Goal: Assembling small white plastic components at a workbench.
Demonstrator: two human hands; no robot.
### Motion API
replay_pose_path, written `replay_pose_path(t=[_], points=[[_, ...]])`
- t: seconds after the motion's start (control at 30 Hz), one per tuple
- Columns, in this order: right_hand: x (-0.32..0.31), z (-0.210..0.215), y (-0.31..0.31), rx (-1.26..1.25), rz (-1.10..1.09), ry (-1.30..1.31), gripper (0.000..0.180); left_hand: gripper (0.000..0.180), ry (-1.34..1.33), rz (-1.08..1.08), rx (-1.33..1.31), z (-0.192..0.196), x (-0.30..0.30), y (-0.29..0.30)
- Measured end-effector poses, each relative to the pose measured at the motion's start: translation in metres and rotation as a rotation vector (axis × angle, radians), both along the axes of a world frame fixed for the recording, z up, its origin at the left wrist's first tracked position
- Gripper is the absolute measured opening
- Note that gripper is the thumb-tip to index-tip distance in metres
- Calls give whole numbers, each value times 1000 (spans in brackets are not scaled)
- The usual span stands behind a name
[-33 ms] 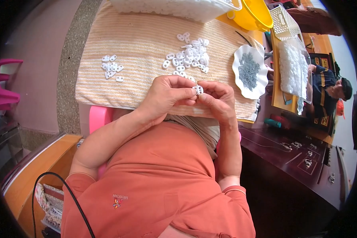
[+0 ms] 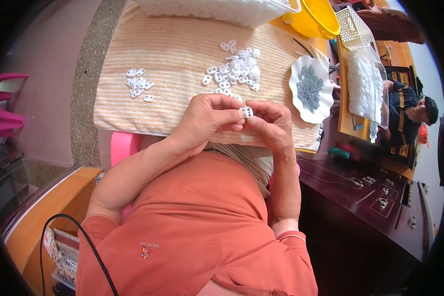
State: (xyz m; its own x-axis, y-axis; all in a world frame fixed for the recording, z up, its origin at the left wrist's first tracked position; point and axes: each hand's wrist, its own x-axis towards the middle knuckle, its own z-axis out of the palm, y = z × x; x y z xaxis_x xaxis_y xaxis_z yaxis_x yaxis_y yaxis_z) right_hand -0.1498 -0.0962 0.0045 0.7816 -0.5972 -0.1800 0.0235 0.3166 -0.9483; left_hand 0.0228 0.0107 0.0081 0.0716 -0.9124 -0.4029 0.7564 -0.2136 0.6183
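Note:
Over the near edge of the table, a small white plastic piece with holes is pinched between my two hands. My left hand grips its left side with thumb and forefinger. The thumb and fingertips of my right hand close on its right side. Just beyond my fingers lies a loose pile of similar white two-holed pieces. A smaller group of white pieces lies farther left. To the right, a white scalloped dish holds many tiny grey parts, too small to make out.
A striped towel covers the table. At its far side stand a clear bin of white pieces and a yellow basin. Another bin is on the right, near a seated person. A pink stool stands left.

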Motion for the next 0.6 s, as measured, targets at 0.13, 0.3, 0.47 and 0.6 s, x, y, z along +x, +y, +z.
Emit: replay_pose_path(t=[0.13, 0.3, 0.47, 0.6], points=[[0, 1, 1, 49, -10, -17, 29, 15, 15, -12, 16, 3, 0, -1], [-2, -2, -1, 35, 5, -1, 29, 14, 34, -23, 21, 2, 1, -1], [-2, -2, -1, 32, 11, 1, 29, 15, 50, -29, 36, 4, 1, 1], [-1, -3, 3, 24, -9, -13, 29, 15, 25, -30, 48, 4, 0, 3]])
